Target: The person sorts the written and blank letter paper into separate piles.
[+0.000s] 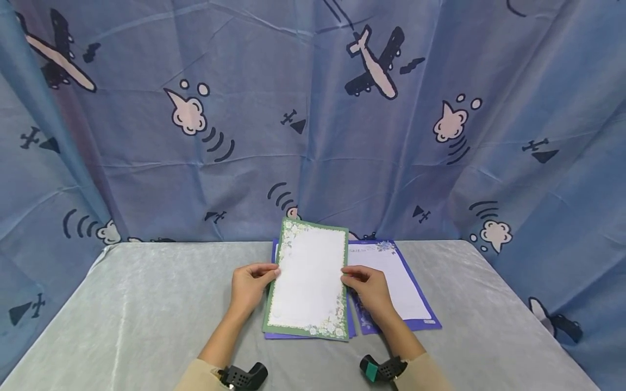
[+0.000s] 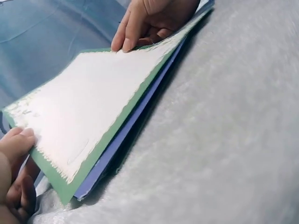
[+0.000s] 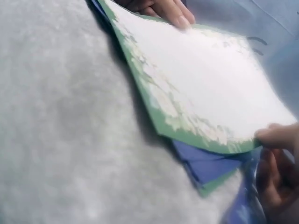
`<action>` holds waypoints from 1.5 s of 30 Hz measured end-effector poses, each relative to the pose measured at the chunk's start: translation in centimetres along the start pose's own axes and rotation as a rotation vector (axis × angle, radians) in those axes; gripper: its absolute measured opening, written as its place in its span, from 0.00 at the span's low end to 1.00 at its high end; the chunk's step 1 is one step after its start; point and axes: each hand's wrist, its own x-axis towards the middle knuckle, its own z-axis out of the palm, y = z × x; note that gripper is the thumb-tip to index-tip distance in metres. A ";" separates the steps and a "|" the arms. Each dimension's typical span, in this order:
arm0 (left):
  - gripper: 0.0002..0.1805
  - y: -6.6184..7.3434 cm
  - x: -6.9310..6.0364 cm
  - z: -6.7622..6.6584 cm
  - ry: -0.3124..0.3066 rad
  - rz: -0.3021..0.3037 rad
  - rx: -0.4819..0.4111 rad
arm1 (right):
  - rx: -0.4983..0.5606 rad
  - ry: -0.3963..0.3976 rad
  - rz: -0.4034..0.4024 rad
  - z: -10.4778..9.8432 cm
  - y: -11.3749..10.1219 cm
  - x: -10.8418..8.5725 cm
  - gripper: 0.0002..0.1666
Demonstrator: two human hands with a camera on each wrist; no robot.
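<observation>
A sheet of paper [image 1: 310, 277] with a green floral border and a white middle is held between both hands. My left hand [image 1: 250, 285] pinches its left edge, thumb on top. At its right edge, my right hand [image 1: 368, 288] pinches it the same way. In the left wrist view the green-bordered sheet [image 2: 98, 88] slants above a stack with a purple edge [image 2: 124, 133]. The right wrist view shows purple sheets [image 3: 201, 161] and a green corner under it. Most of that stack is hidden.
To the right lies another purple-bordered sheet [image 1: 391, 279] with a white middle, partly behind my right hand. The table [image 1: 161, 304] has a pale grey plush cover. A blue curtain [image 1: 254, 108] with airplane prints hangs behind it.
</observation>
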 end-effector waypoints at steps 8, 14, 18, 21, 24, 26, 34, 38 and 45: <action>0.06 0.1 0.2 -0.6 -0.071 -0.019 0.026 | 0.042 -0.052 0.036 -0.9 -1.0 0.0 0.15; 0.05 0.9 0.5 -1.3 -0.146 -0.050 0.049 | 0.029 -0.078 0.032 -1.4 -2.4 -0.2 0.17; 0.06 2.1 0.7 -2.0 -0.176 -0.053 0.089 | 0.014 -0.087 0.015 -1.6 -3.6 -0.4 0.17; 0.07 3.4 0.7 -2.7 -0.190 -0.056 0.111 | -0.001 -0.092 -0.007 -1.7 -4.6 -0.6 0.18; 0.08 4.7 0.6 -3.3 -0.188 -0.058 0.127 | -0.009 -0.107 -0.036 -1.8 -5.5 -0.7 0.19; 0.07 5.4 0.5 -3.8 -0.186 -0.052 0.143 | -0.002 -0.119 -0.053 -1.8 -6.1 -0.8 0.19; 0.08 8.3 0.2 -5.8 -0.145 -0.031 0.203 | -0.007 -0.150 -0.123 -1.2 -8.7 -0.9 0.19; 0.09 9.4 0.0 -7.3 -0.082 -0.019 0.234 | 0.013 -0.169 -0.182 0.2 -10.4 -0.7 0.19; 0.12 11.1 -0.3 -10.1 -0.005 -0.014 0.319 | 0.067 -0.163 -0.195 3.2 -12.6 -0.6 0.17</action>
